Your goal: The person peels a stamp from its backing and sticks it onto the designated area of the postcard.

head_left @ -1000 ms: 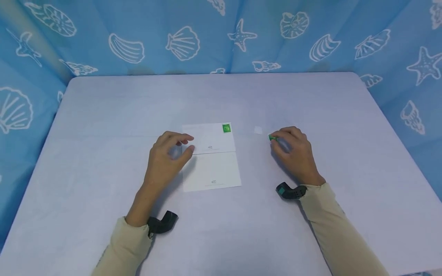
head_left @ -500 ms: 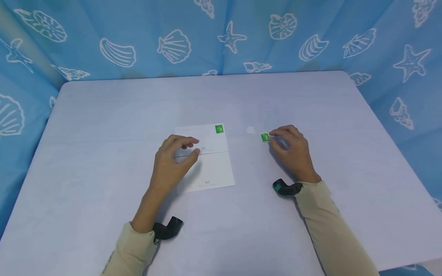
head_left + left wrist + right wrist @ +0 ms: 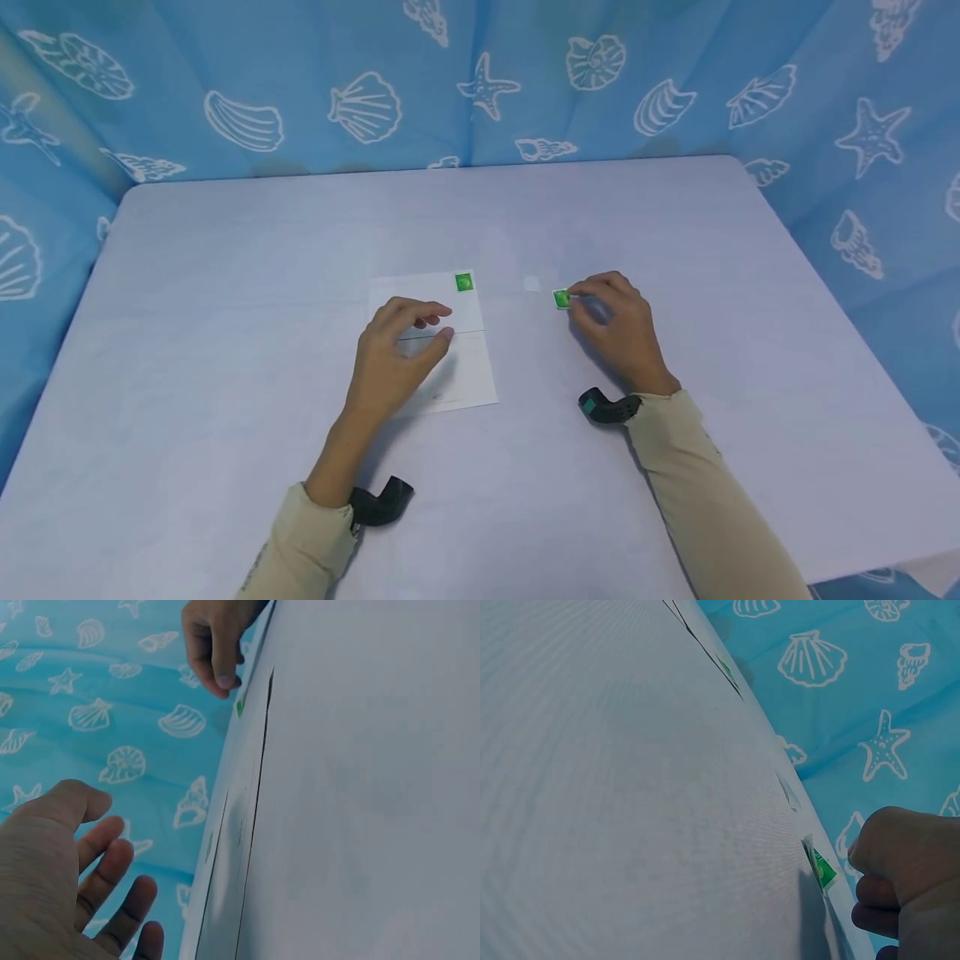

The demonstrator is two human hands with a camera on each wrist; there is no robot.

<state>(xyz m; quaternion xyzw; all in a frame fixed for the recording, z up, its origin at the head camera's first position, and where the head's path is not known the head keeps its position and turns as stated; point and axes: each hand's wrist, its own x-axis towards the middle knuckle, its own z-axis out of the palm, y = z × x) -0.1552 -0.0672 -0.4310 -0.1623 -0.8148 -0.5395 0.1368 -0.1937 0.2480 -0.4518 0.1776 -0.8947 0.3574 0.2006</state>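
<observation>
Two white cards, a far one (image 3: 420, 285) and a near one (image 3: 468, 379), lie edge to edge on the table; a small printed mark shows on the near one. A green stamp (image 3: 464, 282) sits in the far card's upper right corner. My left hand (image 3: 386, 358) hovers over the cards with fingers and thumb apart, holding nothing. To the right, a second green stamp (image 3: 561, 298) lies by itself on the tablecloth. My right hand (image 3: 621, 333) is just beside it, fingertips at its right edge in the head view; the left wrist view shows this stamp below the fingers.
A small whitish square (image 3: 532, 283) lies between the cards and the loose stamp. The table (image 3: 225, 250) has a pale cloth, and a blue curtain (image 3: 300, 58) with white shell drawings hangs behind it. Both wrists wear black camera mounts.
The fingers of my right hand, which partly covered the loose stamp, have drawn back to its right side, leaving it in place. My left hand has moved right over the cards. The head view has shifted.
</observation>
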